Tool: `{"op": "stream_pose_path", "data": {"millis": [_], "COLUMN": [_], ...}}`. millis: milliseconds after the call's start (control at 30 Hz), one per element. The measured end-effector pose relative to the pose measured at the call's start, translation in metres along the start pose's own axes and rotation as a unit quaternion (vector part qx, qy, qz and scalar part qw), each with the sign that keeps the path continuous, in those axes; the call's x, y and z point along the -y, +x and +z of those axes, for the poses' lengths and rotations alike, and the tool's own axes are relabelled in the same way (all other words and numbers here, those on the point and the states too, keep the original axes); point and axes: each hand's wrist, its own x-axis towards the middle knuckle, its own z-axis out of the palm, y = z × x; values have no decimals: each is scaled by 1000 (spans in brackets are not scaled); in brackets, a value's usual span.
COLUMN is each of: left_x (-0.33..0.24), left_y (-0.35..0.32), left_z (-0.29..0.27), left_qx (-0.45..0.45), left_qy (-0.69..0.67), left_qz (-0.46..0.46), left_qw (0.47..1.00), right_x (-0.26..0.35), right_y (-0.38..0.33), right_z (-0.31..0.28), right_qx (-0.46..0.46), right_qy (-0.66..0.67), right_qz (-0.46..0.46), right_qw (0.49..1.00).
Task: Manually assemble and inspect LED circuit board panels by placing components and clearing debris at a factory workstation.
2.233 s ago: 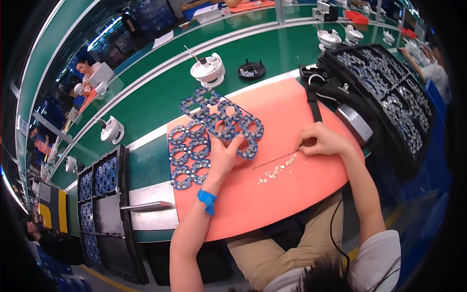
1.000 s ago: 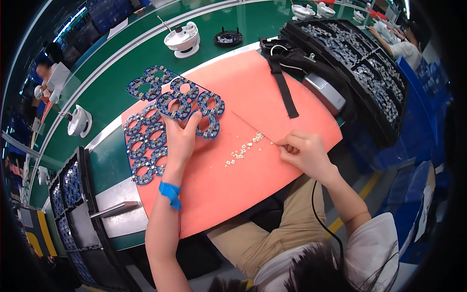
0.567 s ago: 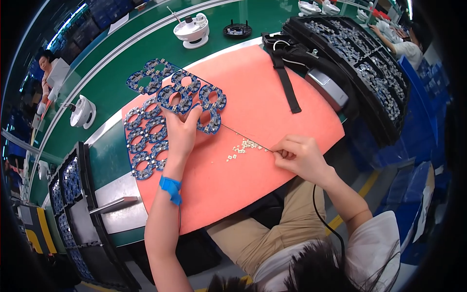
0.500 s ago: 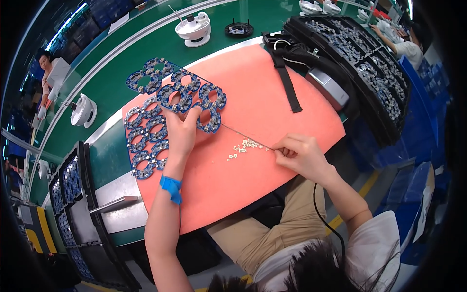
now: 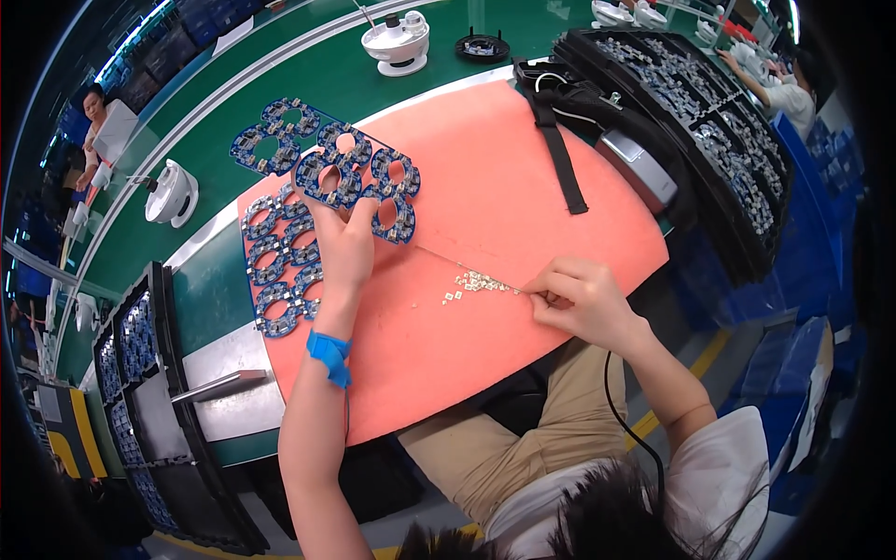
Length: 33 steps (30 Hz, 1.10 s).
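Observation:
My left hand (image 5: pixel 343 238) is closed on the edge of a blue circuit board panel (image 5: pixel 331 168) made of joined rings with small parts on them, tilted above the salmon mat (image 5: pixel 448 364). Beneath and beside it, a second ring-shaped board panel (image 5: pixel 271 266) lies on the mat's left side. Fingers pinched, my right hand (image 5: pixel 579 297) rests at the mat's right side, holding the end of a thin straight rod (image 5: pixel 457 264) that reaches toward the raised panel. Its exact kind is too fine to tell. Small whitish chips (image 5: pixel 478 281) lie in a loose pile beside the rod.
Black trays of boards stand at the left (image 5: pixel 149 392) and far right (image 5: pixel 691 121). A black strap (image 5: pixel 562 168) and a silver-grey box (image 5: pixel 638 170) lie at the mat's right edge. White devices (image 5: pixel 397 42) stand on the green bench. Other people work farther off.
The raised panel has shifted slightly left and tilted in my left hand. My right hand stays pinched near the chips, whose pile looks more gathered. The whole view has shifted a little.

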Motion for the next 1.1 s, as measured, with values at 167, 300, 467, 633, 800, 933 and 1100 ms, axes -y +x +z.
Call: {"op": "stream_pose_path", "data": {"millis": [167, 300, 467, 633, 800, 933, 1100], "left_x": [0, -2, 0, -1, -1, -4, -3], "left_y": [-1, -3, 1, 0, 0, 0, 0], "left_z": [3, 1, 2, 1, 1, 1, 0], "left_qx": [-15, -14, 15, 12, 10, 3, 10], "left_qy": [2, 6, 0, 5, 13, 28, 35], "left_qz": [19, -7, 36, 22, 11, 9, 20], "left_qw": [1000, 1000, 999, 1000, 1000, 1000, 999], "right_x": [2, 7, 10, 11, 8, 9, 5], "right_y": [-1, 0, 1, 4, 8, 10, 11], "right_z": [2, 2, 3, 4, 6, 4, 6], "right_qx": [23, 42, 52, 55, 45, 65, 42], "right_qy": [4, 25, 34, 43, 35, 58, 31], "right_qz": [-17, -32, -46, -30, -24, -21, -15], "right_qw": [1000, 998, 997, 997, 998, 996, 999]}}
